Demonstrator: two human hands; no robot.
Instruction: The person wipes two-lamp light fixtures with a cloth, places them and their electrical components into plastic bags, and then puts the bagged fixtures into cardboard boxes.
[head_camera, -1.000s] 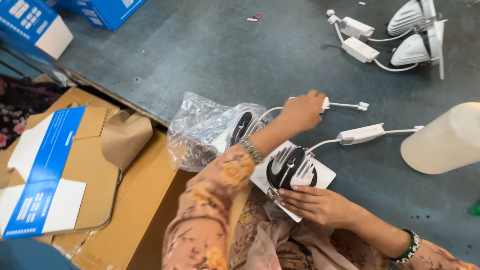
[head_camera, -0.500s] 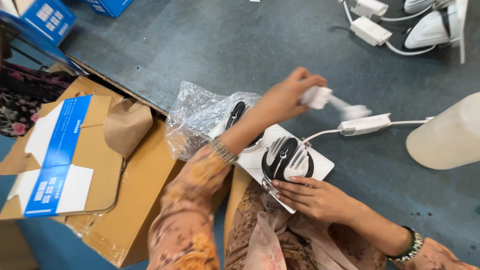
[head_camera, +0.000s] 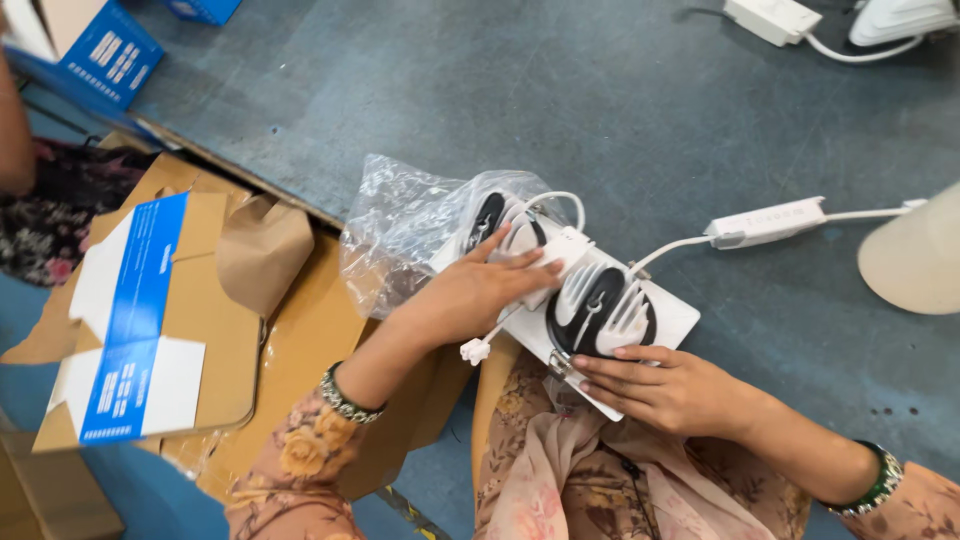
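- Head view: the left hand lies with fingers loosely curled on a small white driver box, pressing it against the light fixture.
- The right hand, fingers nearly flat, touches the fixture's near edge, gripping nothing.
- A clear plastic bag sits just left of the fixture.

Light fixture: glossy black centre, white ribbed fins, smooth white plastic plate. Bag: clear thin plastic, crinkled, shiny. Driver box: matt white plastic, smooth. Work surface: grey, dull, scuffed. Cardboard: brown, matt. Folded carton: blue-white printed card, slight sheen. Sleeve: soft floral cloth.
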